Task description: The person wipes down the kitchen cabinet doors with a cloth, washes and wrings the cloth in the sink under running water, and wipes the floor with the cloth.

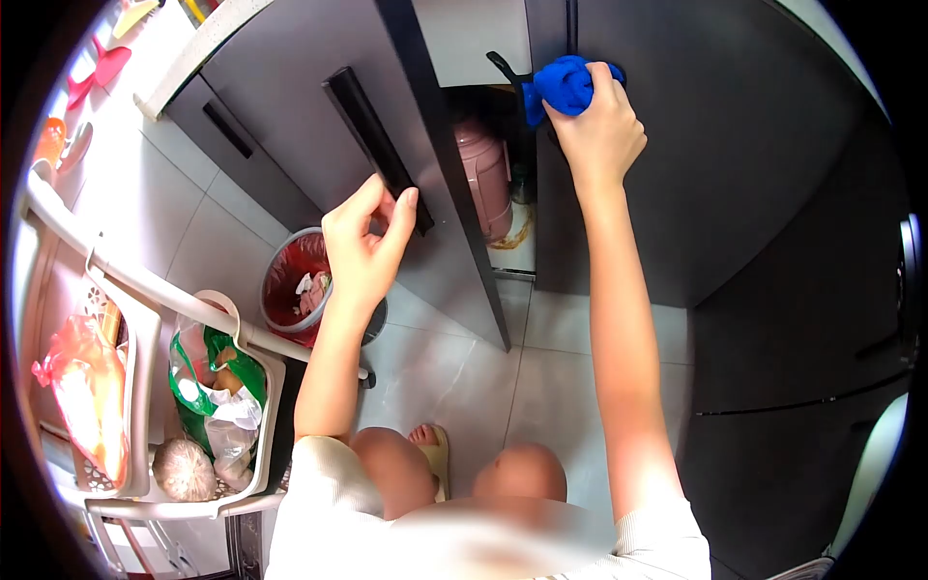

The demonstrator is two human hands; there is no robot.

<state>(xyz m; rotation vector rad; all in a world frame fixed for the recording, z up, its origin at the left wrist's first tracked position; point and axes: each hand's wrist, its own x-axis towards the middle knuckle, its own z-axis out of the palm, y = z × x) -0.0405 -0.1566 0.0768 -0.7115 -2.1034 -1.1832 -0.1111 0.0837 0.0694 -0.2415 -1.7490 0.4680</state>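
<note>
Bright blue is shown by the cloth [565, 85], dark grey by the cabinet doors [696, 164] and black by the long handle [360, 118]. The flask [485, 184] is coloured dusty pink and the bin liner [284, 278] red, while the pale grey floor tiles [568, 336] are crossed by darker joint lines. The rack [124, 267] is finished in cream, and the sandal [442, 460] is coloured pale yellow.

Blue cloth [564, 85]: soft, vivid blue, bunched into a rounded, folded wad, gripped in front of the right-hand cabinet door [696, 145] near its inner edge; whether the two touch cannot be told. Left-hand cabinet door [300, 106]: flat, dark grey, standing open at an angle, its straight black bar handle [360, 111] grasped toward the lower end.
</note>
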